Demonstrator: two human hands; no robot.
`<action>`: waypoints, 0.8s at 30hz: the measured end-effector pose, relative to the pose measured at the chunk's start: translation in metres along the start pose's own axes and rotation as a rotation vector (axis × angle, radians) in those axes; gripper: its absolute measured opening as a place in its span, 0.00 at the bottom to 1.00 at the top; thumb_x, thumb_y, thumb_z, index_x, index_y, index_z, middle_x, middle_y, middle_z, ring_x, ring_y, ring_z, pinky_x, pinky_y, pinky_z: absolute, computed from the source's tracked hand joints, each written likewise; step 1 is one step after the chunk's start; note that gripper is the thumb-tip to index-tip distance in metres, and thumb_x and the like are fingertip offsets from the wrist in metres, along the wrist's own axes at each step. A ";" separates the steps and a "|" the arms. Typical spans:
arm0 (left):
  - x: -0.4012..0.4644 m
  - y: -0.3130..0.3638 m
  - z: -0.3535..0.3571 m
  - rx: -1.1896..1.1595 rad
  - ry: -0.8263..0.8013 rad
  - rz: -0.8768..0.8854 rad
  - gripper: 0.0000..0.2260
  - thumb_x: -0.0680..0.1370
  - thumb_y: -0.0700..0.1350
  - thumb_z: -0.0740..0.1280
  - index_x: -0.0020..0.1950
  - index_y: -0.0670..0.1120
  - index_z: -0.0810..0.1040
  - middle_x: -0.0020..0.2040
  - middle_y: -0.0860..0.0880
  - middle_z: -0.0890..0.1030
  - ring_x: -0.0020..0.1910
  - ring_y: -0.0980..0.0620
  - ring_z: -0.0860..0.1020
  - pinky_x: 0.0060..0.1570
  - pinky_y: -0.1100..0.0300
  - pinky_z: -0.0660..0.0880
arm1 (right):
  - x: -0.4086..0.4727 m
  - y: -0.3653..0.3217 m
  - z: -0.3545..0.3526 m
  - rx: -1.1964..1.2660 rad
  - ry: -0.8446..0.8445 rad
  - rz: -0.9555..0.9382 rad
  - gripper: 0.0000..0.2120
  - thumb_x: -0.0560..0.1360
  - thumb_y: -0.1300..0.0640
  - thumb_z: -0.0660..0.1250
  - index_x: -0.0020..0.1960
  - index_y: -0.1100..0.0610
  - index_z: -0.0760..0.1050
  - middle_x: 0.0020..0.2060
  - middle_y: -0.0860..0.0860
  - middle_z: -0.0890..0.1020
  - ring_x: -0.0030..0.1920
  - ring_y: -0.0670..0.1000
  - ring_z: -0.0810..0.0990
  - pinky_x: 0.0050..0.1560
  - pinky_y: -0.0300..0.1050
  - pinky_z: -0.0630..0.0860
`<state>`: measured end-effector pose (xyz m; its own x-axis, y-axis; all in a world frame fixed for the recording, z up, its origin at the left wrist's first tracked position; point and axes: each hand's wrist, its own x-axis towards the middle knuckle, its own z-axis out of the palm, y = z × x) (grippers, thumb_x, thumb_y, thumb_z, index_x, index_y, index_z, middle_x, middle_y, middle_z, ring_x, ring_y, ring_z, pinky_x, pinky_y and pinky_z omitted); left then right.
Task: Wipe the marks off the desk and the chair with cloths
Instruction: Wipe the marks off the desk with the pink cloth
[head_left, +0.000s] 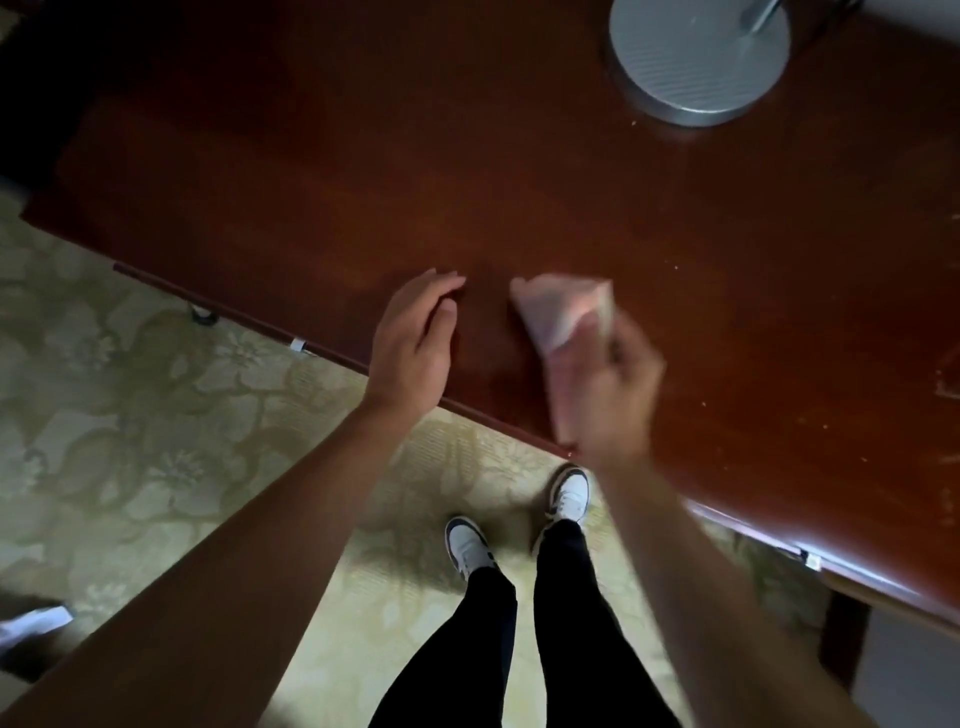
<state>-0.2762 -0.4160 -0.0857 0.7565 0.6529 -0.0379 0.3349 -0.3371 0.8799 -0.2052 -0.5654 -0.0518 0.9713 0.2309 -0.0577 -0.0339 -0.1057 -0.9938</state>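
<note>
A dark reddish-brown wooden desk (363, 171) fills the upper part of the view. My right hand (602, 384) is blurred and grips a pale pinkish cloth (563, 306) pressed on the desk top near its front edge. My left hand (415, 343) rests on the desk just left of the cloth, its fingers loosely curled and holding nothing. Pale marks and small crumbs (950, 374) show on the desk's right part. No chair is in view.
A round grey lamp base (698, 57) stands at the desk's far right. Below the desk edge lies a green floral carpet (130, 415), with my feet in white shoes (569, 493) close to the desk. A white object (31, 626) lies at the lower left.
</note>
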 end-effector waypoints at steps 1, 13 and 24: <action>0.000 0.001 0.001 0.007 0.010 0.002 0.16 0.80 0.43 0.59 0.63 0.42 0.80 0.64 0.47 0.78 0.69 0.50 0.71 0.71 0.57 0.64 | 0.023 -0.006 -0.018 -0.117 0.082 -0.103 0.09 0.81 0.62 0.61 0.47 0.57 0.79 0.31 0.35 0.79 0.32 0.34 0.73 0.32 0.28 0.68; 0.001 0.000 0.005 0.080 0.009 0.024 0.16 0.79 0.42 0.59 0.62 0.41 0.80 0.64 0.46 0.79 0.69 0.48 0.71 0.71 0.55 0.64 | -0.082 0.026 0.035 -0.132 -0.285 0.104 0.10 0.80 0.57 0.60 0.56 0.48 0.79 0.38 0.40 0.77 0.34 0.40 0.72 0.36 0.30 0.68; -0.010 0.010 0.031 0.194 -0.019 0.039 0.18 0.79 0.46 0.60 0.67 0.44 0.76 0.71 0.48 0.73 0.75 0.51 0.63 0.77 0.56 0.51 | -0.006 0.051 -0.085 -0.856 0.110 -0.043 0.21 0.79 0.69 0.60 0.71 0.61 0.71 0.69 0.62 0.72 0.72 0.65 0.67 0.67 0.64 0.71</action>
<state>-0.2630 -0.4467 -0.0909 0.7806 0.6249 -0.0160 0.4058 -0.4871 0.7734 -0.1931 -0.6545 -0.0944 0.9864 0.1612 0.0313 0.1493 -0.8017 -0.5788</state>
